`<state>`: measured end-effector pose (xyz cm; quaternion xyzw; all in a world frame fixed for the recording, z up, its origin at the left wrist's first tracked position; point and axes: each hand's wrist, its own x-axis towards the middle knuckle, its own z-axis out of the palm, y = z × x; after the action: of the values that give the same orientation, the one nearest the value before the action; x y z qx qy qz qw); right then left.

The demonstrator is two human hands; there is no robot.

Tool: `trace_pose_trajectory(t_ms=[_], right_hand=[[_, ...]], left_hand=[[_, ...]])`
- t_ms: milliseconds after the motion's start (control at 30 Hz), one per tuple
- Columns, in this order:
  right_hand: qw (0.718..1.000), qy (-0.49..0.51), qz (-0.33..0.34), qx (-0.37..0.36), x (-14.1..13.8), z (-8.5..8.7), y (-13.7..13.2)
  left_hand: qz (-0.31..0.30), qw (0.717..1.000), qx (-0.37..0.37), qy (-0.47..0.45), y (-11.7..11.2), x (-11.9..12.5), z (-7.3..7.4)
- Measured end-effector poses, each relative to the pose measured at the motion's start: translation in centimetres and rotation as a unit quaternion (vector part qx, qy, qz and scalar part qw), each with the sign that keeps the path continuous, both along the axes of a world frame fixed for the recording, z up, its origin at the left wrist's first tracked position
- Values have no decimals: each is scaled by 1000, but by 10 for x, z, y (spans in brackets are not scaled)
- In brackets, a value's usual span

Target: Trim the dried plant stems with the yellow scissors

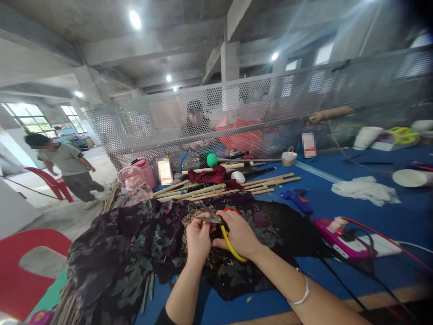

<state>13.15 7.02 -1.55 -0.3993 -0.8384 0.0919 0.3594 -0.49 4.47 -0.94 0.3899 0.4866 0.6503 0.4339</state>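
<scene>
The right hand [238, 232] grips a pair of scissors [223, 232] with yellow and red handles, its blades pointing left, above a clump of dried plant material [214, 258]. The left hand [199, 237] has its thumb and fingers drawn together right beside the blades, over the same clump; whether it pinches a piece cannot be told. A bangle [301, 291] circles the right forearm.

The clump lies on a dark leaf-patterned cloth [145, 239] spread over the left and middle of a blue worktable [324, 203], reaching towards its near edge. Two short twigs [148, 291] lie beside the cloth near that edge. Beyond the cloth, towards the far edge, are long thin sticks [287, 179], a dark red fabric piece [209, 175], a green ball [212, 160] and a white ball [238, 177]. A pink bottle [145, 171] stands near the far left corner. To the right lie a blue glue gun [299, 201], a crumpled white cloth [368, 190] and, nearer the right edge, a magenta power strip [352, 246].

A perforated metal screen [152, 122] runs along the far edge, with a person [194, 131] behind it.
</scene>
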Motion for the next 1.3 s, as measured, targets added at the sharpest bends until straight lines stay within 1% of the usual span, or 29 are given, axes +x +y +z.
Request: trace_pose_trajectory(t_ms=[233, 467, 633, 800, 867, 933, 1033, 1100, 1167, 1233, 1300], right_hand=[[1000, 3, 0, 13, 1, -1, 2], [1000, 18, -5, -4, 2, -2, 2], [999, 29, -2, -21, 4, -4, 2], [999, 31, -6, -37, 3, -7, 3], [999, 17, -17, -37, 2, -8, 4], [999, -1, -29, -26, 2, -7, 4], [999, -24, -41, -3, 4, -3, 6], [999, -33, -40, -2, 6, -1, 6], [999, -35, -23, -17, 9, 1, 8], [999, -25, -6, -38, 11, 0, 10], [998, -4, -7, -55, 12, -2, 14]], left_hand=[[35, 994, 24, 99, -4, 2, -1], [50, 978, 41, 199, -7, -2, 1], [54, 969, 51, 236, -9, -3, 3], [51, 962, 32, 266, -8, -5, 4], [56, 959, 13, 278, -5, -12, 6], [76, 950, -18, 304, -2, -25, 8], [103, 915, -89, 380, 5, -51, 10], [132, 900, -116, 399, 7, -69, 9], [149, 886, -131, 418, 8, -83, 6], [143, 874, -147, 439, 5, -93, 6], [109, 862, -168, 466, 0, -96, 10]])
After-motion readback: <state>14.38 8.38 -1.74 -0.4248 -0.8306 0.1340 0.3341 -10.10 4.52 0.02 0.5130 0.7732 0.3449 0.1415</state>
